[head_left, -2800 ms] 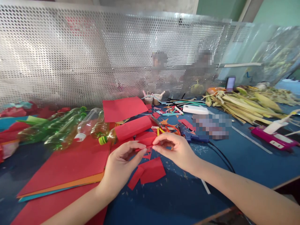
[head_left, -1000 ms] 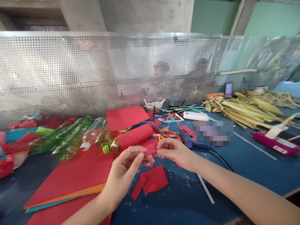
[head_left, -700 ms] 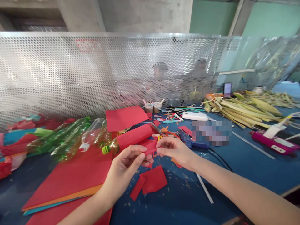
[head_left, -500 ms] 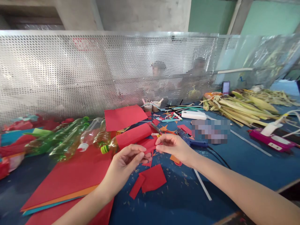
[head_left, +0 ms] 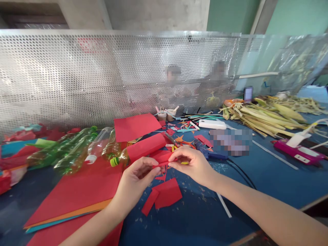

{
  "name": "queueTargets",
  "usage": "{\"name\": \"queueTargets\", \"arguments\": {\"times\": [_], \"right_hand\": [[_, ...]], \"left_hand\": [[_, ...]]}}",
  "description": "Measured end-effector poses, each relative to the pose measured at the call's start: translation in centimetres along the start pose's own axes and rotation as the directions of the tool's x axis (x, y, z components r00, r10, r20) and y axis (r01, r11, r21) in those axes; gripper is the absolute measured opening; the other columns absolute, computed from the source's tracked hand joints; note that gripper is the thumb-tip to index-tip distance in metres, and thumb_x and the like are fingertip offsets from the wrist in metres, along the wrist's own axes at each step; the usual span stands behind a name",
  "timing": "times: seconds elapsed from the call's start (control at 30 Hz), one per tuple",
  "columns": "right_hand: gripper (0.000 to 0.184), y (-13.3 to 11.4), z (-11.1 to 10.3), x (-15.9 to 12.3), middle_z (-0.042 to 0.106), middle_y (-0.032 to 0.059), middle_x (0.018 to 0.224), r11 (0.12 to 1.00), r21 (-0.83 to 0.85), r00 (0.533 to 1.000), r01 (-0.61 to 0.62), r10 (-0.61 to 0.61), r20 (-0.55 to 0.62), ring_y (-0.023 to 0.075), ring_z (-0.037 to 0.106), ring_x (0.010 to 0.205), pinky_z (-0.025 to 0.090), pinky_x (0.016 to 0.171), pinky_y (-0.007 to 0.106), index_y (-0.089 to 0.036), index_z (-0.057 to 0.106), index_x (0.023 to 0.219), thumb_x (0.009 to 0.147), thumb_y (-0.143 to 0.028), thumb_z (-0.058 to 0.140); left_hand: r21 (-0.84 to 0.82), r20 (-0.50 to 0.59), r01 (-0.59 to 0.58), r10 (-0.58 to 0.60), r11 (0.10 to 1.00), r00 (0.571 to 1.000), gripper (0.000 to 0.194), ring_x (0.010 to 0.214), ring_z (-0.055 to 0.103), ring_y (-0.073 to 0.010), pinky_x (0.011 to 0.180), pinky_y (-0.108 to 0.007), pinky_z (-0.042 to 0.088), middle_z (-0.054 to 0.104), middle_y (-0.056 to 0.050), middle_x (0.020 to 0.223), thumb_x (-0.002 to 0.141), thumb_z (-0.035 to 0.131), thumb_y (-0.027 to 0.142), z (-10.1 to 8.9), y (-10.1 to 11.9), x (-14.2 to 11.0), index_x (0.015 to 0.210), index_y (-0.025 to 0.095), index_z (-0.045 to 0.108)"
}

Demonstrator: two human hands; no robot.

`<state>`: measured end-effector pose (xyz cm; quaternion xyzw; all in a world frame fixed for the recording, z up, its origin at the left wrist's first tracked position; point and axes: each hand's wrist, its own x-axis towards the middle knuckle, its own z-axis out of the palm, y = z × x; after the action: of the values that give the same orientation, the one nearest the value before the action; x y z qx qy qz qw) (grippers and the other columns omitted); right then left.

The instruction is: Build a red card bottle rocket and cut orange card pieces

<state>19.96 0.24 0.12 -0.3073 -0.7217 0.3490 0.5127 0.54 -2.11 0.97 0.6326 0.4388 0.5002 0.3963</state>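
Between my two hands is a small strip of red paper (head_left: 164, 164), pinched at both ends above the blue table. My left hand (head_left: 139, 172) grips its left end between thumb and fingers. At the right end, the thumb and fingers of my right hand (head_left: 188, 162) are closed on it. Just behind lies a plastic bottle wrapped in red paper (head_left: 146, 147), its yellow-green cap (head_left: 114, 161) pointing left. Scissors (head_left: 171, 139) rest beside it, partly hidden by my right hand. Cut red pieces (head_left: 167, 194) lie on the table below my hands.
Red, orange and blue sheets (head_left: 77, 194) are stacked at left, with green bottles (head_left: 77, 150) behind. Right of my hands are a blue glue gun (head_left: 214, 156), a white stick (head_left: 224, 205) and a magenta power strip (head_left: 298, 152). Dried husks (head_left: 266, 118) lie farther back, before a perforated screen (head_left: 128, 75).
The red strip has turned slightly and looks narrower, as if folded or rolled. My right hand has shifted a little; both hands keep hold of the strip.
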Motion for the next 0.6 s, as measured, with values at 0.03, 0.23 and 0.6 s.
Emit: {"name": "queueTargets", "arguments": {"times": [0.03, 0.23, 0.6], "right_hand": [[0.006, 0.06, 0.0, 0.0, 0.066, 0.0008, 0.076, 1.0, -0.006, 1.0, 0.005, -0.005, 0.0, 0.0129, 0.064, 0.068, 0.055, 0.069, 0.026, -0.021, 0.065, 0.078, 0.078, -0.026, 0.068], [0.001, 0.0, -0.07, 0.0, 0.067, 0.0014, 0.078, 0.999, -0.011, 0.999, 0.035, -0.035, 0.0, 0.0129, 0.065, 0.069, 0.055, 0.066, 0.024, -0.021, 0.067, 0.079, 0.078, -0.022, 0.068], [0.005, -0.24, -0.18, -0.11, 0.067, 0.001, 0.077, 0.999, -0.051, 0.999, 0.004, -0.002, 0.048, 0.0122, 0.064, 0.068, 0.054, 0.065, 0.022, -0.02, 0.066, 0.078, 0.08, -0.024, 0.066]], "left_hand": [[0.043, -0.023, -0.04, 0.041, 0.998, 0.999, 0.005, 0.067, 0.07, -0.0139, 0.066, -0.021, 0.058, 0.071, 0.002, 0.07, 0.073, 0.068, 0.023, -0.01, -0.11, -0.06, 0.074, 0.021, 0.063], [0.321, -0.068, -0.259, 0.295, 0.911, 0.953, 0.001, 0.067, 0.07, -0.0156, 0.065, -0.023, 0.059, 0.073, 0.0, 0.074, 0.073, 0.067, 0.02, -0.38, -0.8, -0.43, 0.073, 0.021, 0.067], [0.468, 0.027, -0.465, 0.513, 0.752, 0.858, 0.005, 0.061, 0.067, -0.0105, 0.061, -0.016, 0.055, 0.071, 0.002, 0.071, 0.077, 0.066, 0.016, -0.54, -0.99, -0.4, 0.077, 0.021, 0.065]]}}
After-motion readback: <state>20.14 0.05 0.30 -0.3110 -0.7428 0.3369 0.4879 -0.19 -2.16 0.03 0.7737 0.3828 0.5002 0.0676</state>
